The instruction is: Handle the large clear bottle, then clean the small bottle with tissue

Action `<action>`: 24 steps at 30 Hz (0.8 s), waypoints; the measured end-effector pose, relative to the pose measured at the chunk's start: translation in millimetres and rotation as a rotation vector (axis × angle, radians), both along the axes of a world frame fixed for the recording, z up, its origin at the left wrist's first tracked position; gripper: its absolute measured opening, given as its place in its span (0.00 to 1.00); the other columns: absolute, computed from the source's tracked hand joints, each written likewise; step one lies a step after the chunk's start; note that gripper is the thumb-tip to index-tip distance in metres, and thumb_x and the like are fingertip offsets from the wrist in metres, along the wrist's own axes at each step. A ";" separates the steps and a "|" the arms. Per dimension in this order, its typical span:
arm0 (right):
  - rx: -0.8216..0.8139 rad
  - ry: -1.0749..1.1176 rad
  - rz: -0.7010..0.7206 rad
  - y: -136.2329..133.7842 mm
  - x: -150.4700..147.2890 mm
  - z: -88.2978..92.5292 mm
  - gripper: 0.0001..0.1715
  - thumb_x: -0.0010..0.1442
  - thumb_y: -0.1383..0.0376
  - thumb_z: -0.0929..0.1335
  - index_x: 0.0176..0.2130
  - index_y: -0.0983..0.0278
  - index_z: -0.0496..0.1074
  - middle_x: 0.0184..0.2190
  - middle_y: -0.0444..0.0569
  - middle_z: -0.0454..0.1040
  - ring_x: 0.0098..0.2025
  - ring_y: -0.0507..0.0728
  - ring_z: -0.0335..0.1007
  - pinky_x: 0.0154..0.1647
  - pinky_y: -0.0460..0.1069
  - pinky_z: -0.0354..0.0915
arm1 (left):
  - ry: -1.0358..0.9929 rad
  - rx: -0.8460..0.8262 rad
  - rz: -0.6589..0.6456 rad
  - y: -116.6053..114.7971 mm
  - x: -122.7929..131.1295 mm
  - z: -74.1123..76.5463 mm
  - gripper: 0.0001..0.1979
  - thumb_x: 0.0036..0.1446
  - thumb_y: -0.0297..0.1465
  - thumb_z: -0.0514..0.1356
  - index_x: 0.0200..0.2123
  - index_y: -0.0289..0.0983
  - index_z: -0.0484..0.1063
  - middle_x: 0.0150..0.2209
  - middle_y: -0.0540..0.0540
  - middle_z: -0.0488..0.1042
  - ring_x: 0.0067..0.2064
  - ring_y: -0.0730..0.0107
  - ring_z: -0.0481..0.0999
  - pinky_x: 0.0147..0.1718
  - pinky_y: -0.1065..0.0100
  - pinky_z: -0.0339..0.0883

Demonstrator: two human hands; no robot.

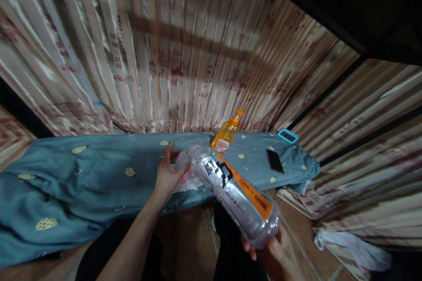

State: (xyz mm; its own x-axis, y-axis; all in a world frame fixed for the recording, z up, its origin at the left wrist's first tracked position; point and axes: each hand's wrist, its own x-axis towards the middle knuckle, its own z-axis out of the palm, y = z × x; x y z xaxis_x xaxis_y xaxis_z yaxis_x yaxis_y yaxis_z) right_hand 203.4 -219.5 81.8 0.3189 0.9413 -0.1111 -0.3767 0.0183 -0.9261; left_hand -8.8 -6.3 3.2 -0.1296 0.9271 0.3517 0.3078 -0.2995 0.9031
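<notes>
My right hand (268, 248) grips the base of a large clear plastic bottle (234, 193) with a silver and orange label. The bottle is tilted, its neck end pointing up and left. My left hand (168, 171) is curled, thumb and fingers apart, around a clear rounded plastic container (185, 154) at the bottle's neck end. Whether the two touch I cannot tell. Just below that container lies a crumpled white and pink cloth or tissue (189, 184), partly hidden by the left hand and the bottle.
A teal patterned cloth (108, 184) covers the long surface ahead. On it are a yellow pump bottle (227, 134), a dark phone (275, 161) and a blue-framed device (288, 136). Pleated curtains (184, 52) hang behind and at right. A white plastic bag (356, 250) lies low at right.
</notes>
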 end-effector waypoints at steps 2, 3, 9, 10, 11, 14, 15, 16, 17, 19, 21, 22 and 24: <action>-0.005 -0.003 -0.003 -0.1 -0.6 0.9 0.32 0.44 0.47 0.81 0.41 0.63 0.80 0.24 0.50 0.81 0.24 0.53 0.73 0.22 0.43 0.63 | 0.003 0.004 0.001 0.6 -0.1 -0.3 0.38 0.46 0.41 0.68 0.60 0.39 0.63 0.44 0.43 0.79 0.47 0.54 0.80 0.51 0.49 0.72; -0.004 -0.007 0.001 -0.1 -0.8 1.1 0.32 0.44 0.46 0.81 0.41 0.63 0.80 0.23 0.50 0.81 0.24 0.53 0.73 0.22 0.43 0.63 | 0.006 0.005 0.003 0.9 -0.1 -0.4 0.37 0.46 0.41 0.68 0.59 0.39 0.64 0.44 0.43 0.79 0.47 0.54 0.80 0.52 0.49 0.72; 0.002 0.001 -0.026 -0.2 -2.3 1.4 0.30 0.43 0.47 0.82 0.40 0.63 0.80 0.23 0.50 0.81 0.24 0.53 0.73 0.22 0.43 0.62 | 0.026 0.005 -0.002 0.2 -0.2 2.7 0.33 0.46 0.40 0.68 0.56 0.39 0.67 0.43 0.43 0.80 0.46 0.54 0.80 0.50 0.51 0.73; -0.001 0.003 -0.032 -0.2 -2.7 1.5 0.30 0.43 0.47 0.82 0.39 0.63 0.80 0.23 0.50 0.81 0.24 0.53 0.73 0.22 0.43 0.62 | 0.026 0.004 -0.005 0.0 -0.2 3.4 0.32 0.46 0.40 0.68 0.55 0.38 0.68 0.44 0.43 0.80 0.46 0.54 0.80 0.50 0.51 0.73; -0.004 0.004 -0.035 -0.2 -3.1 1.6 0.30 0.43 0.47 0.82 0.39 0.63 0.80 0.23 0.50 0.81 0.23 0.53 0.73 0.22 0.43 0.62 | 0.025 0.003 -0.007 -0.2 -0.1 3.9 0.31 0.46 0.40 0.68 0.54 0.38 0.68 0.44 0.42 0.80 0.47 0.54 0.80 0.51 0.51 0.73; -0.011 0.005 -0.033 -0.1 -4.0 2.5 0.31 0.42 0.46 0.82 0.38 0.64 0.80 0.23 0.50 0.81 0.23 0.53 0.73 0.22 0.43 0.62 | 0.020 0.003 -0.007 -0.3 0.1 3.9 0.29 0.46 0.40 0.67 0.53 0.38 0.70 0.44 0.42 0.80 0.47 0.54 0.80 0.51 0.51 0.73; -0.013 0.003 -0.033 -0.1 -4.1 2.8 0.32 0.42 0.46 0.82 0.39 0.64 0.80 0.22 0.50 0.80 0.23 0.53 0.72 0.22 0.44 0.62 | 0.017 0.008 -0.008 -0.1 0.2 3.4 0.29 0.46 0.39 0.67 0.52 0.38 0.70 0.45 0.41 0.80 0.47 0.54 0.81 0.51 0.51 0.73; -0.014 0.001 -0.033 -0.1 -4.1 3.1 0.32 0.41 0.46 0.82 0.39 0.64 0.80 0.22 0.50 0.80 0.23 0.53 0.72 0.22 0.44 0.62 | 0.014 0.013 -0.009 0.2 0.2 2.8 0.28 0.46 0.39 0.67 0.52 0.38 0.71 0.45 0.41 0.80 0.47 0.54 0.81 0.51 0.50 0.73; -0.016 -0.001 -0.033 -0.2 -3.9 3.3 0.33 0.41 0.46 0.82 0.40 0.64 0.80 0.22 0.50 0.80 0.23 0.53 0.72 0.22 0.44 0.62 | 0.011 0.018 -0.011 0.5 0.2 2.0 0.27 0.46 0.39 0.67 0.51 0.38 0.71 0.46 0.41 0.80 0.47 0.54 0.81 0.51 0.50 0.73; -0.019 -0.006 -0.032 -0.4 -3.3 3.4 0.33 0.42 0.46 0.82 0.41 0.63 0.80 0.23 0.50 0.81 0.23 0.53 0.72 0.22 0.44 0.62 | 0.008 0.022 -0.012 1.3 0.1 0.4 0.26 0.47 0.38 0.67 0.50 0.38 0.72 0.47 0.40 0.80 0.47 0.53 0.80 0.51 0.49 0.73; -0.021 -0.006 -0.028 -0.6 -2.5 2.9 0.33 0.41 0.46 0.82 0.40 0.63 0.80 0.23 0.50 0.81 0.23 0.53 0.72 0.22 0.44 0.62 | 0.007 0.018 -0.013 2.0 -0.2 -1.1 0.26 0.46 0.38 0.67 0.49 0.37 0.72 0.47 0.39 0.80 0.47 0.52 0.80 0.52 0.48 0.73; -0.023 -0.005 -0.028 -0.6 -2.1 2.6 0.33 0.40 0.45 0.82 0.40 0.63 0.80 0.23 0.50 0.81 0.23 0.53 0.73 0.22 0.44 0.62 | 0.007 0.016 -0.015 2.3 -0.4 -1.7 0.26 0.46 0.38 0.68 0.49 0.37 0.73 0.47 0.39 0.80 0.47 0.52 0.80 0.52 0.49 0.73; -0.028 -0.007 -0.032 -0.8 -1.8 2.4 0.32 0.40 0.46 0.82 0.39 0.63 0.80 0.23 0.50 0.81 0.23 0.53 0.73 0.22 0.44 0.63 | 0.005 0.018 -0.018 2.8 -0.8 -2.7 0.25 0.46 0.39 0.68 0.48 0.36 0.74 0.47 0.38 0.80 0.48 0.52 0.80 0.51 0.50 0.73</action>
State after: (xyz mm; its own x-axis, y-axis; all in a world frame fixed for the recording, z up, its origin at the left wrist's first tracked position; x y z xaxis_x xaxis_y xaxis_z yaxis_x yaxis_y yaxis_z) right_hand 201.7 -220.3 84.2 0.3498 0.9271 -0.1350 -0.3698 0.0042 -0.9291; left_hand -9.6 -3.5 0.5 -0.1113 0.9229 0.3687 0.3072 -0.3209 0.8959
